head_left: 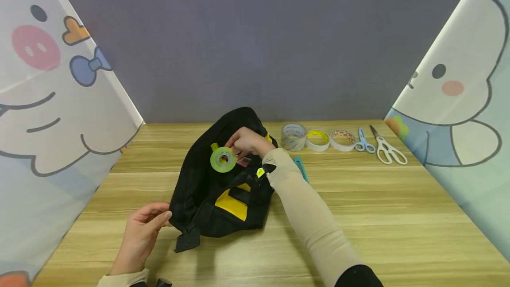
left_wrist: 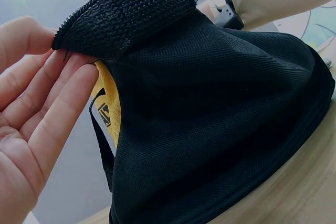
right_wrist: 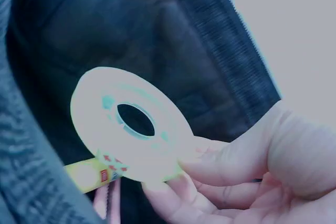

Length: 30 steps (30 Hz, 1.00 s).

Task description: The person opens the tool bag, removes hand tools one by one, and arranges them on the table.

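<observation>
A black fabric bag (head_left: 189, 176) with yellow patches lies with its mouth spread on the table. At its near left corner, my left hand (head_left: 141, 231) pinches the black webbing edge (left_wrist: 100, 35) between thumb and fingers. My right hand (head_left: 248, 141) reaches into the bag's opening and pinches a roll of pale green tape (right_wrist: 94, 121) by its rim. Beside that roll, a small yellow item (right_wrist: 86, 175) with red print shows inside the bag, its lower part hidden. A pink object (head_left: 244, 161) is partly visible below the right hand.
Along the back right stand a clear packing tape roll (head_left: 293, 144), a yellow-cored roll (head_left: 317, 147) and a roll with a printed core (head_left: 343, 147). Blue scissors (head_left: 364, 146) and white-handled scissors (head_left: 390, 153) lie farther right. A teal cutter (head_left: 301, 169) sits partly behind the right sleeve.
</observation>
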Motion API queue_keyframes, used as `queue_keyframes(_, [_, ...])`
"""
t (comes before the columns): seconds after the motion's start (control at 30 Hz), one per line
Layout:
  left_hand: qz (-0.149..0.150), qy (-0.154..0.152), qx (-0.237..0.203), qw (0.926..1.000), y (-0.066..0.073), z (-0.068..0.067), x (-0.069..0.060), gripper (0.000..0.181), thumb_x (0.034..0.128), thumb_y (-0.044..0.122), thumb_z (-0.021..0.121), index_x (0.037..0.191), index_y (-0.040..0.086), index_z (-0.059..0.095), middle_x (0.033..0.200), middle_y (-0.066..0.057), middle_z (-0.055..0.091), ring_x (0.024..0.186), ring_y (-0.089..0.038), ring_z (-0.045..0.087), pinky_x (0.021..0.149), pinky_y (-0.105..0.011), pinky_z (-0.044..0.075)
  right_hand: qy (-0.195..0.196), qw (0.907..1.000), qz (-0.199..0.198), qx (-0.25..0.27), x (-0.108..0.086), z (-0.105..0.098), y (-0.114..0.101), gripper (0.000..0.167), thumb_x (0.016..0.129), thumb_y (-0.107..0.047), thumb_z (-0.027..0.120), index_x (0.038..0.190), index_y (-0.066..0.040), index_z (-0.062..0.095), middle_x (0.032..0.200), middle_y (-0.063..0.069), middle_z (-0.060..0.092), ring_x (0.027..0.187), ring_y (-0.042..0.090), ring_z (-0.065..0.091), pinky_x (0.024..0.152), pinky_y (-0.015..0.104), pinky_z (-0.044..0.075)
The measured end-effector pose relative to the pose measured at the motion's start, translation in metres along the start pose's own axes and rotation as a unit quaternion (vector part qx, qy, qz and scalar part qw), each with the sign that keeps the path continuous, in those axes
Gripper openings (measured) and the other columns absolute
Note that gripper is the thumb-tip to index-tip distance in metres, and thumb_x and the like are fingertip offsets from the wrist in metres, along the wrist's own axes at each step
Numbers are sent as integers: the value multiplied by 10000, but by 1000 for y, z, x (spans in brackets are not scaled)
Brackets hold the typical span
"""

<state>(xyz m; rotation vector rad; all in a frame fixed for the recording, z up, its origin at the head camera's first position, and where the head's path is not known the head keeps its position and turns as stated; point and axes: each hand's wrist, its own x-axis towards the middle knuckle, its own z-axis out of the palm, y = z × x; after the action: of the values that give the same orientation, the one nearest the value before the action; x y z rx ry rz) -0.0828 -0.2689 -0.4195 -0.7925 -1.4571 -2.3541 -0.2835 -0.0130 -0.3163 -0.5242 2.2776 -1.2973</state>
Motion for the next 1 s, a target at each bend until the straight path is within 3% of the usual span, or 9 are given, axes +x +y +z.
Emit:
queue_keyframes(0.1, [-13,26,18,10000,0,0,-1,432,885,-306,433,1099,-56,712,999,-80,728,814,-130,682,689,-237,591,88,9998,-157,116,-3,-2,-6,258,930,116,570,1153,79,694,994,164,673,770,220,663,785,414,610])
queue_keyframes(0.27, [-48,83,34,9999,0,0,-2,428,884,-307,434,1097,-60,712,995,-84,728,806,-137,682,686,-246,594,290,9980,-513,239,-14,-7,-15,281,899,147,572,1143,79,694,930,148,663,801,225,663,719,347,620])
queue_keyframes(0.53, [-18,76,33,10000,0,1,-2,426,886,-303,438,1097,-57,714,987,-81,729,806,-134,683,685,-237,591,662,9924,-938,438,-42,-26,-20,304,873,152,580,1154,92,680,934,155,653,834,243,652,732,363,620])
queue_keyframes(0.8, [47,-58,21,10000,-2,0,0,416,892,-299,437,1109,-68,707,1015,-87,726,832,-130,679,693,-229,589,921,9878,-1219,309,-70,-50,-10,275,875,127,608,1137,96,685,933,155,672,824,243,660,733,370,618])
queue_keyframes(1.0, [-61,52,72,9999,0,0,0,424,892,-295,442,1103,-50,716,992,-76,729,821,-126,679,682,-235,591,1203,9843,-1258,291,-90,-71,5,277,879,134,615,1148,107,676,957,162,675,811,229,651,740,393,615])
